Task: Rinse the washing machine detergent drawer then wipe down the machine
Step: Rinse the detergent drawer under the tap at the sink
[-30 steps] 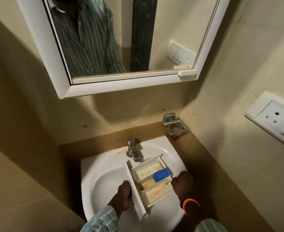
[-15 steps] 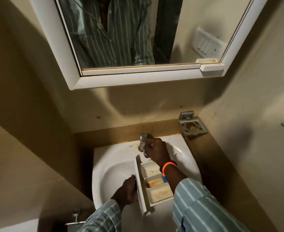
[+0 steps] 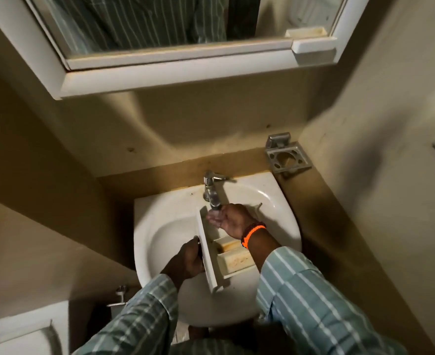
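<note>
The white detergent drawer (image 3: 210,254), with brown-stained compartments, is held over the white sink (image 3: 160,226) with its far end under the metal tap (image 3: 212,192). My left hand (image 3: 185,261) grips the drawer's front panel from the left. My right hand (image 3: 228,219), with an orange band at the wrist, is cupped palm up below the spout, above the drawer's far compartment, holding nothing. My right forearm hides the drawer's middle part.
A white-framed mirror cabinet (image 3: 175,73) hangs low above the sink. A metal holder (image 3: 286,157) is fixed on the right wall corner. A toilet cistern (image 3: 19,331) and a small valve (image 3: 120,294) sit at the lower left. Walls close in on both sides.
My right hand left the drawer's right side, reached up to the tap, and now sits cupped under the spout. The tap lever now points right. The view has tilted downward.
</note>
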